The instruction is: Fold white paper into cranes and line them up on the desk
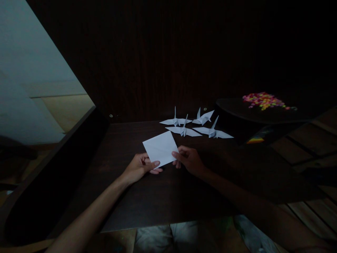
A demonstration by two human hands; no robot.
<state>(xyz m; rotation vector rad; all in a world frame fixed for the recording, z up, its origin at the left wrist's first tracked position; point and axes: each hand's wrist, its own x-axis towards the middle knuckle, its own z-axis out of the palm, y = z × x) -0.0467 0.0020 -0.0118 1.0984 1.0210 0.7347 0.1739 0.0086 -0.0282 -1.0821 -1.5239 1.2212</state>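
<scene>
A dark wooden panel (158,63) stands upright at the far side. A dark desk surface (131,196) extends from its base toward the near side. A pale wall (34,59) occupies the far left. A dark side panel (58,161) bounds the desk surface on the left. At the far right, a dark ledge (230,107) with a curved edge supports a multicoloured pile (264,101); its individual pieces are too small to identify.

The white paper (160,149), four-sided and flat, is located over the middle of the desk surface, between the two hands. The left hand (142,165) pinches the near corner: thumb on the upper face, fingers beneath. The right hand (190,159) pinches the right corner in the same way, with the thumb on top and the fingers partly hidden.

Four white folded-paper cranes (213,133) rest on the desk surface beyond the paper, arranged as two far and two near. The wings of the near pair overlap in view; contact cannot be determined. Two small round fittings (111,116) are set low in the far panel, one left and one right.
</scene>
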